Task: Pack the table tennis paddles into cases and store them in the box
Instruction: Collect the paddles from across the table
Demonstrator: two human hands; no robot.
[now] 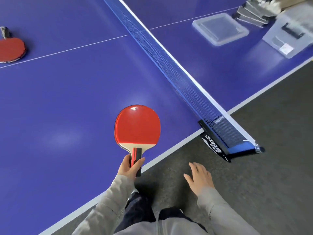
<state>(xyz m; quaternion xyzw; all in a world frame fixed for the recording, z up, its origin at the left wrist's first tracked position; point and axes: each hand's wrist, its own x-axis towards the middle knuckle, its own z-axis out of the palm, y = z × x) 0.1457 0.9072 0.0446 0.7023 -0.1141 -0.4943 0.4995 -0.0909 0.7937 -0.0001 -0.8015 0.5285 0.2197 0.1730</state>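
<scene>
Left hand (129, 167) grips handle of paddle (137, 126), red rubber face up, held above near edge of bench (67, 107). Right hand (199, 175) empty, fingers spread, over floor beside bench. Paddle likely light, stiff; handle safest hold, rubber face best left untouched. Second paddle (11, 49) lies far left on bench. Cases (254, 13), clear box (288, 38), lid (220, 28) beyond net (169, 65), blurred.

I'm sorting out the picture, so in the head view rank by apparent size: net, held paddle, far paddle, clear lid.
1. net
2. held paddle, though it is nearest the camera
3. clear lid
4. far paddle, cut off by the frame's edge, so unsure against the lid
</scene>
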